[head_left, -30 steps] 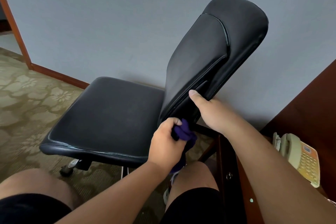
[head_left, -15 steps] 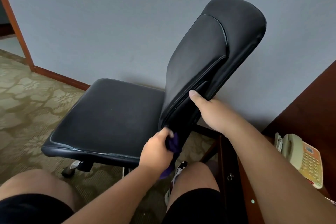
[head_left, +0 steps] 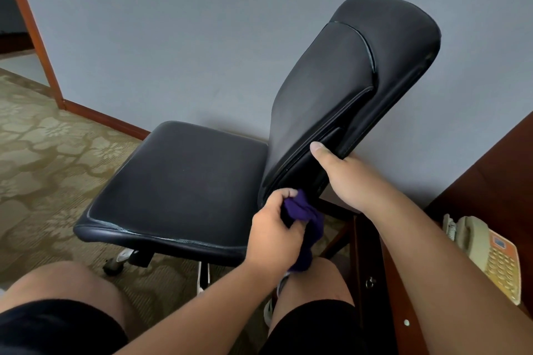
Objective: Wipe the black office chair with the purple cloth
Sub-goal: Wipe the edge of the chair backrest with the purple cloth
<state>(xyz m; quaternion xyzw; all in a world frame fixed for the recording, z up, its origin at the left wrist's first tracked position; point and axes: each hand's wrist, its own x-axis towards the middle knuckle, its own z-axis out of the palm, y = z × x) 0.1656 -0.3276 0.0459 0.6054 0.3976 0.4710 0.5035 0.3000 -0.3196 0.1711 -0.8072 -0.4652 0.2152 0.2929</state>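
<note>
Facing left, black office chair; backrest leans up-right.

Left hand clenched, right hand gripping

You wear black shorts, cut off above the knee on both legs, on the near side of the black office chair. Your left hand, right hand and forearms are bare. Below the chair's seat, one white shoe with dark trim shows.
</note>
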